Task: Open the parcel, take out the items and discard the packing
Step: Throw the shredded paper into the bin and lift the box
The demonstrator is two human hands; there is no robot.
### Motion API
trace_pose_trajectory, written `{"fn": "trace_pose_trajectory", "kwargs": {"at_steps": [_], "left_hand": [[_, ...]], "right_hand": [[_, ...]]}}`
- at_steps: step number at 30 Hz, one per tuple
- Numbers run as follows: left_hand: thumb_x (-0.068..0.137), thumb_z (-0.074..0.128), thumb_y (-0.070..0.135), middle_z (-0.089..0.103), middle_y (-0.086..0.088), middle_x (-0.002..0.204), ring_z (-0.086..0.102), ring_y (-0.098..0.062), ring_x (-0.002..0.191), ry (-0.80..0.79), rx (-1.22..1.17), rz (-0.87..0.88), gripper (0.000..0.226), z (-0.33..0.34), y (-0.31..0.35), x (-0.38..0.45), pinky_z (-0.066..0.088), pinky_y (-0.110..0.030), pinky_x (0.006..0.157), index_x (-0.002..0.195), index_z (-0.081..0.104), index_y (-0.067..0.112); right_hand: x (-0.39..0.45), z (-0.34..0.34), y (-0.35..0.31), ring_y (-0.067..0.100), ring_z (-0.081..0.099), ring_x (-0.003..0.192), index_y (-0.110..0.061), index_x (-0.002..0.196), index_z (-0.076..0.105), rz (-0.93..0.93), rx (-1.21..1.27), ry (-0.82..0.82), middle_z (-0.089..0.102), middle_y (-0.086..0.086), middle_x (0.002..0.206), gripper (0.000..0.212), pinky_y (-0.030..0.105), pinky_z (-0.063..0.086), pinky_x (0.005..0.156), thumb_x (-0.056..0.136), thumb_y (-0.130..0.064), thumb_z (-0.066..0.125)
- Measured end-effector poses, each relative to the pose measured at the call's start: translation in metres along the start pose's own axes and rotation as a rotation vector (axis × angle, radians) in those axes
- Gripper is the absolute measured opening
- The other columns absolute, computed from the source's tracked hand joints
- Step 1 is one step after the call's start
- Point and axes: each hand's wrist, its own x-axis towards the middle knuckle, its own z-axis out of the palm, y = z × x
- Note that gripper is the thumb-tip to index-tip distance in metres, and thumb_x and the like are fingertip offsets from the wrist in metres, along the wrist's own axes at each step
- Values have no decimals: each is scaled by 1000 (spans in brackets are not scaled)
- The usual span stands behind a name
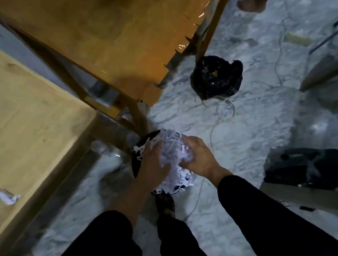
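I look straight down at the marbled floor (247, 141), and both my hands are wrapped around one loose wad of shredded white paper (172, 154). My left hand (153, 162) cups it from the left with the fingers curled into the strips, and my right hand (199, 155) grips it from the right, fingers bent round the bundle. The wad sits directly over a round black bin (138, 163), whose dark rim shows to the left of my left hand, with more white strips hanging over its edge and below my wrists. The bin stands just beside the leg of an orange-brown wooden table (104, 41); clear tape (201, 19) shines along that table's right edge. A paler table (25, 121) fills the left side, with a scrap of crumpled paper (3, 196) lying on it. Further off on the floor sits a crumpled black plastic bag (217, 77), thin wires (224, 110) looping just beneath it, and a dark bag (306, 168) lies well to the right. My black sleeves and trousers fill the bottom of the view.
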Motion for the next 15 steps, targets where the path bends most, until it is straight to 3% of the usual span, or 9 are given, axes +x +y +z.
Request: {"fn": "trace_pose_trajectory", "kwargs": {"at_steps": [3, 8, 11, 13, 15], "left_hand": [[89, 57, 23, 14, -14, 156, 14, -26, 144, -43, 80, -95, 68, 9, 3, 11, 19, -29, 112, 146, 21, 13], [93, 47, 22, 33, -15, 147, 34, -29, 134, -15, 323, -172, 59, 4, 23, 17, 32, -35, 107, 143, 22, 7], [92, 35, 17, 38, -17, 142, 38, -31, 127, -8, 513, -66, 46, -6, 33, 13, 34, -36, 103, 136, 34, 1], [90, 41, 14, 46, -22, 133, 44, -35, 120, 28, 559, -37, 44, -16, 38, 9, 37, -40, 100, 130, 41, -4], [81, 59, 12, 59, -26, 113, 57, -39, 104, 87, 584, 5, 43, -28, 48, 3, 48, -41, 87, 118, 52, -8]], "right_hand": [[10, 2, 3, 25, 29, 138, -26, 147, 21, 44, -53, -53, 24, 11, 152, 83, 31, 33, 109, 79, -30, 68], [8, -3, -13, 26, 31, 136, -10, 146, 22, 80, -173, -15, 32, 12, 149, 60, 34, 34, 108, 93, -24, 46], [0, -11, -27, 24, 28, 138, -9, 146, 23, 62, -195, 25, 28, 10, 151, 53, 31, 27, 111, 97, -22, 38], [-7, -18, -36, 27, 25, 139, -5, 145, 21, -7, -271, 57, 26, 13, 151, 52, 31, 23, 114, 98, -21, 35], [-15, -28, -47, 27, 19, 142, -2, 145, 17, -83, -330, 85, 23, 14, 152, 51, 31, 18, 116, 100, -20, 31]]}}
